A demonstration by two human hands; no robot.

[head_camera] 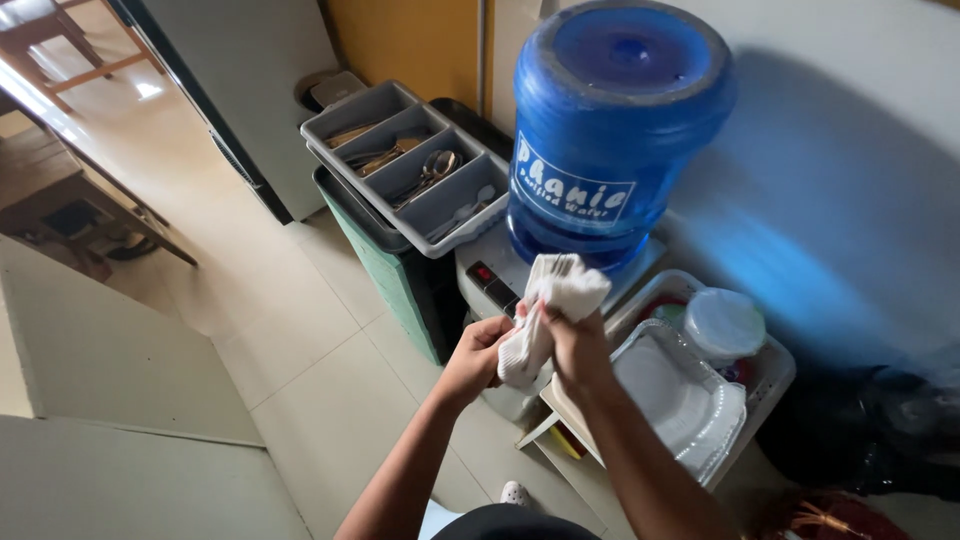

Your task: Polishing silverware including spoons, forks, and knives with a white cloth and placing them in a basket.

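A white cloth [548, 310] is bunched up between both of my hands, in front of a white water dispenser [490, 272]. My right hand [577, 345] grips the cloth around its middle, with its upper end sticking out above my fist. My left hand [477, 355] holds the lower end of the same cloth. A large blue water bottle [615, 130] stands on top of the dispenser, just behind the cloth.
A grey cutlery tray [400, 160] with spoons and forks rests on a dark green bin [385, 265] to the left. A white basket [770, 385] on the right holds a clear plastic tray and lidded containers. A dark bag [880, 430] lies far right. Tiled floor spreads left.
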